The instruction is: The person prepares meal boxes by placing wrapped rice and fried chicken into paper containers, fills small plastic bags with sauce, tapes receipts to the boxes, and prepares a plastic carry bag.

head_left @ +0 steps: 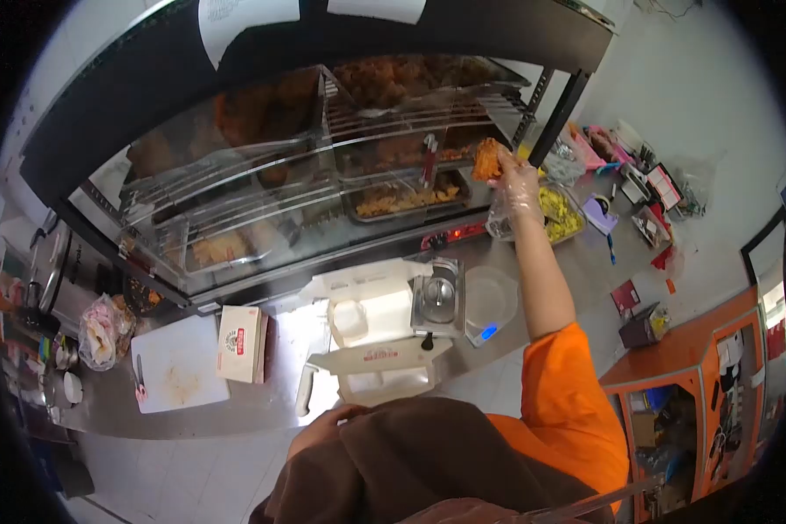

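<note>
My right hand [517, 181], in a clear plastic glove, is closed around a piece of fried chicken [487, 161] in front of the right end of the glass-fronted food warmer [279, 196]. Just below it is a tray of yellow food [561, 214]. At the counter's front edge, only a small part of my left hand [327, 428] shows beside the brown apron; its fingers are hidden. An open takeaway box [384, 319] with a small inner cup lies on the counter, and another open box [384, 384] stands nearer to me.
A lidded metal container [438, 297] and a scale with a blue display [489, 306] stand right of the boxes. To the left are a closed box [238, 345] and a white cutting board [183, 371] with scissors [140, 389]. Fried food trays [410, 199] sit inside the warmer.
</note>
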The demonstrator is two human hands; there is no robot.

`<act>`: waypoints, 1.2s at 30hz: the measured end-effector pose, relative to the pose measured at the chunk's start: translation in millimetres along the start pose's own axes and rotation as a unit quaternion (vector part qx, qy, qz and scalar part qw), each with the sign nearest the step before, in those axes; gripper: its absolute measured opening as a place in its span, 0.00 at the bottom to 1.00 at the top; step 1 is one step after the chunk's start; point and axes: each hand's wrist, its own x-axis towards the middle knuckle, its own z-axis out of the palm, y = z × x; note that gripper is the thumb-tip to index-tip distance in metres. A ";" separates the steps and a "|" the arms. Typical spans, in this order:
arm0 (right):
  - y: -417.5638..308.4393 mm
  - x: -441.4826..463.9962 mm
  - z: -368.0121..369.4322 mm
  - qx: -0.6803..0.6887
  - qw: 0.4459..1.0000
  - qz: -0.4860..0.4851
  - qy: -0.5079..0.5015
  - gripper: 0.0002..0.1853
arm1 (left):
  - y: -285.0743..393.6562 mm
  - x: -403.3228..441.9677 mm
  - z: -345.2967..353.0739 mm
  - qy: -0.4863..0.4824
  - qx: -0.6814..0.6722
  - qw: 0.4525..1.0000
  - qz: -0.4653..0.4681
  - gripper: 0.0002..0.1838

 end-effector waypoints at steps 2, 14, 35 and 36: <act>-25.0 19.1 10.8 -0.228 0.973 0.000 0.047 0.22 | 0.5 1.9 4.1 0.021 -0.018 0.999 -0.015 0.16; 34.6 99.2 117.1 -0.517 0.748 -0.173 -0.378 0.27 | -7.3 0.4 21.1 0.089 -0.134 0.983 -0.084 0.16; -10.8 76.4 112.1 -0.536 0.756 -0.046 -0.372 0.45 | -15.2 -2.0 40.9 0.130 -0.198 0.967 -0.097 0.17; -0.1 87.6 118.9 -0.539 0.749 -0.045 -0.383 0.45 | -13.8 -1.4 41.8 0.131 -0.196 0.967 -0.096 0.17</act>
